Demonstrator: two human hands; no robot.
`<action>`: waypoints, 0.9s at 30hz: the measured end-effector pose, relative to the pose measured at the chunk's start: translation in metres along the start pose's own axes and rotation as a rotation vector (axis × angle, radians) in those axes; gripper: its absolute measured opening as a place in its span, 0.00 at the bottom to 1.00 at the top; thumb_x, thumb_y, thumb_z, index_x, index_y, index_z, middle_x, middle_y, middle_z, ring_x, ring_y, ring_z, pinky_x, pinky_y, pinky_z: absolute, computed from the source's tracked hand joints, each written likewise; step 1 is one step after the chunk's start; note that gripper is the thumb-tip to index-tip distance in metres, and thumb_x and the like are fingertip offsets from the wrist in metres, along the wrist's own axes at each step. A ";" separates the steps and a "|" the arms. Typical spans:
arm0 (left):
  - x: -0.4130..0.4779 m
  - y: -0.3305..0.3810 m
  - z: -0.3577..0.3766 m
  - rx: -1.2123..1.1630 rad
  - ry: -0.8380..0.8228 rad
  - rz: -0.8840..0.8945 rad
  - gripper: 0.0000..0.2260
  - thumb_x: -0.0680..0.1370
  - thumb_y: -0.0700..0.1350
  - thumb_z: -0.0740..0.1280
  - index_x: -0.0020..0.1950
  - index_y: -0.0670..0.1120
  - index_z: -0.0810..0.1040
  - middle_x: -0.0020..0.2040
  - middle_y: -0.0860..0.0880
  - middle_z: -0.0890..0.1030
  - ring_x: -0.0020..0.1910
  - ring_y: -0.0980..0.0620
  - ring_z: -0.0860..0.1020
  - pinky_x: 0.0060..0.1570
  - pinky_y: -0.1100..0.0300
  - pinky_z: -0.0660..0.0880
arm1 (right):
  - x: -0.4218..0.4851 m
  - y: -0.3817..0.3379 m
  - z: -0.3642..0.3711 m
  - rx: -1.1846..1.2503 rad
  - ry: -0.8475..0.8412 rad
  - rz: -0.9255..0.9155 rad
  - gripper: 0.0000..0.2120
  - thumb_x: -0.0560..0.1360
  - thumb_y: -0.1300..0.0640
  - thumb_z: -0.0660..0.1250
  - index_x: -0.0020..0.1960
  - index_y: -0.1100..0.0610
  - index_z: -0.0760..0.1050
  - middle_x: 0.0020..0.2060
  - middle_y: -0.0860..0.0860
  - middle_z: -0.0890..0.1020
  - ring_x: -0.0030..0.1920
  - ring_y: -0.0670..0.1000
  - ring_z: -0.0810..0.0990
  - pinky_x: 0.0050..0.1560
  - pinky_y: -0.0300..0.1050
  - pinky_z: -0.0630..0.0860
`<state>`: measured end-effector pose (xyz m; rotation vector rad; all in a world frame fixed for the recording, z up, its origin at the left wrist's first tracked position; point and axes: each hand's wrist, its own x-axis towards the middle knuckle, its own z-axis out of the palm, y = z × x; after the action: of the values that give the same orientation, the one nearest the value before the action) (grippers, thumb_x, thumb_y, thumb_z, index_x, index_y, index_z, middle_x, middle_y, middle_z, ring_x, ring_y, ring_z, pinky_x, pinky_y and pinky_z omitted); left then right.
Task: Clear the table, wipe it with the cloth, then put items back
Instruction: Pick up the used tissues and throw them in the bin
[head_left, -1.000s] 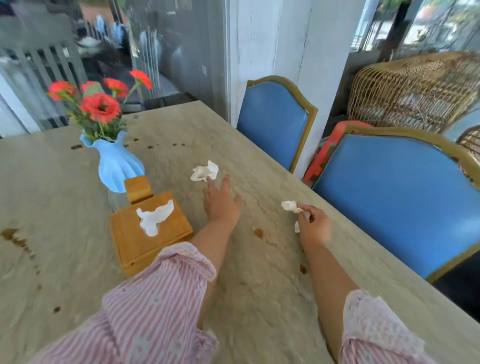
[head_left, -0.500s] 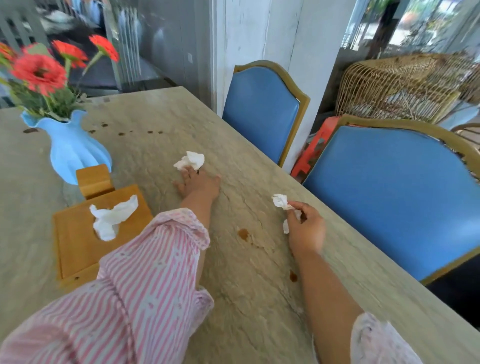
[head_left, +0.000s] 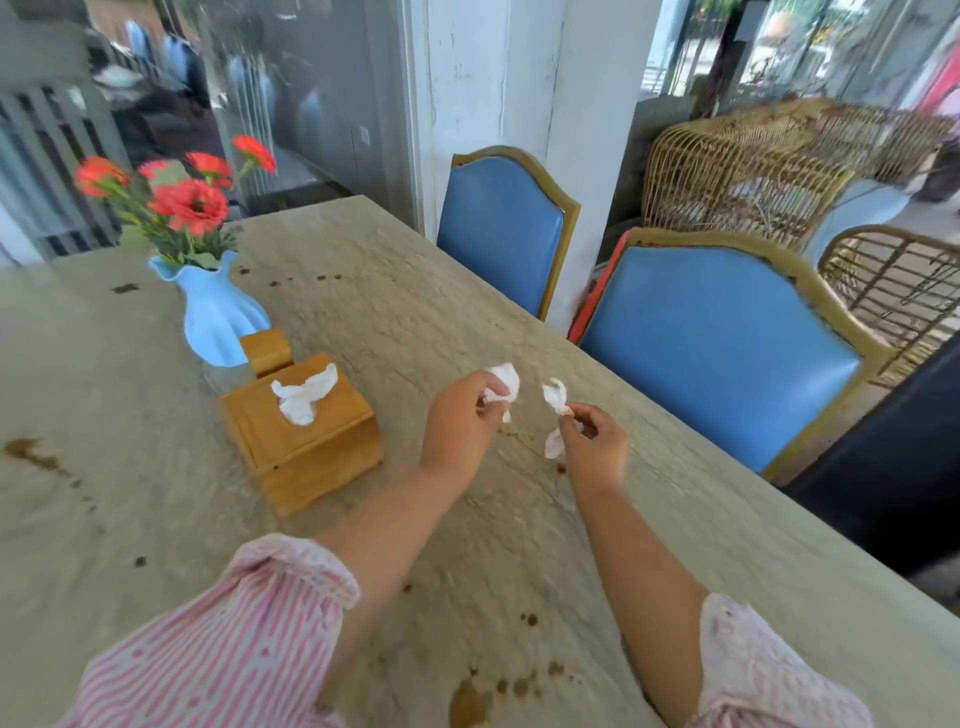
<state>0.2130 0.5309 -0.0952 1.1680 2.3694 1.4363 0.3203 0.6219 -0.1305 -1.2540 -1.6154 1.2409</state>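
Surface: a pale, stone-textured tabletop (head_left: 130, 415) fills the lower frame. Brown stains (head_left: 470, 704) pool at the near edge between the forearms. Smaller brown spots are scattered towards the left and the far end. A wooden tissue box (head_left: 311, 447) stands left of centre, with a white tissue (head_left: 304, 395) protruding from its top slot. A small wooden block (head_left: 265, 351) sits directly behind the box. Beyond the block stands a blue fluted vase (head_left: 218, 322) holding red flowers (head_left: 189, 202).

Room: two blue padded chairs with gold frames line the right side of the tabletop, the near chair (head_left: 717, 353) and the far chair (head_left: 501, 234). A white pillar (head_left: 519, 93) rises behind the far chair. Wicker furniture (head_left: 743, 166) stands at the right rear. A glass wall (head_left: 291, 104) closes the far left.

Task items: a crumpled tissue (head_left: 504, 384) and a twisted tissue (head_left: 556, 397), both white, are held above the tabletop at centre, near each other but apart.

Hands: the left hand (head_left: 460, 426) has its fingers curled round the crumpled tissue, which bulges out past the fingertips. The right hand (head_left: 595, 441) pinches the twisted tissue at its middle; one end projects above the fingers, the other hangs below. Both forearms emerge from pink striped sleeves (head_left: 234, 649).
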 end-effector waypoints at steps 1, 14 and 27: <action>-0.020 0.005 -0.006 -0.011 -0.030 0.021 0.08 0.75 0.39 0.68 0.54 0.45 0.78 0.41 0.50 0.76 0.38 0.54 0.74 0.37 0.72 0.68 | -0.019 -0.001 -0.012 0.019 0.004 -0.004 0.09 0.77 0.61 0.65 0.56 0.58 0.79 0.47 0.48 0.80 0.46 0.45 0.76 0.49 0.38 0.71; -0.299 0.105 -0.022 -0.166 -0.343 -0.059 0.10 0.73 0.42 0.71 0.54 0.47 0.83 0.40 0.54 0.80 0.35 0.63 0.75 0.41 0.75 0.71 | -0.261 0.034 -0.221 0.022 0.070 0.067 0.04 0.75 0.58 0.68 0.50 0.54 0.78 0.40 0.45 0.80 0.39 0.41 0.76 0.36 0.25 0.69; -0.505 0.139 0.011 -0.039 -0.672 -0.008 0.08 0.73 0.43 0.71 0.50 0.44 0.84 0.45 0.51 0.81 0.44 0.58 0.76 0.42 0.81 0.66 | -0.438 0.126 -0.361 -0.040 0.087 0.300 0.04 0.75 0.55 0.68 0.47 0.54 0.80 0.42 0.49 0.83 0.41 0.46 0.79 0.40 0.34 0.72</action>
<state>0.6427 0.2322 -0.1224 1.3543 1.8613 0.8808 0.8015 0.2961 -0.1509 -1.5976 -1.4330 1.3164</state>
